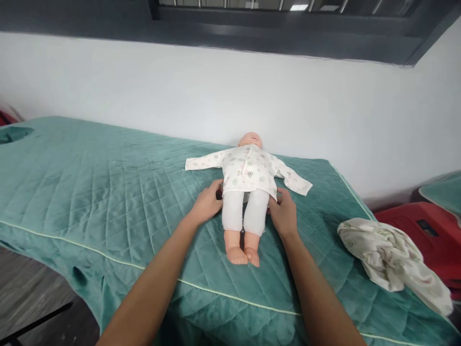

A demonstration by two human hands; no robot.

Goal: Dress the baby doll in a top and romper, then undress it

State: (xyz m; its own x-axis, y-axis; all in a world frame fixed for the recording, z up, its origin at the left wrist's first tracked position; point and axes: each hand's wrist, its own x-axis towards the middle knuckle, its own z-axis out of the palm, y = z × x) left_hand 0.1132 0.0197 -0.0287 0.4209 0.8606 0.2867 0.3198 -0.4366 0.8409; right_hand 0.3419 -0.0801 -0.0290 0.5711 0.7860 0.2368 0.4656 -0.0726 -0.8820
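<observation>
Left hand (207, 203) and right hand (286, 215) are curling at the shirt hem (233, 187); whether they're pinching it, I cannot tell. Even tugging should be keeping it straight.

Looks like a care-training room, exact type uncertain. Clues: clothed baby doll (248, 175) lying on green quilted cover (108, 173); red hard case (439, 247) just off the cover's right end; plain white wall (306, 101) behind the cover, dark-framed barred window (288, 30) above it; grey wood-look floor (30, 288) below the cover's near left edge.
</observation>
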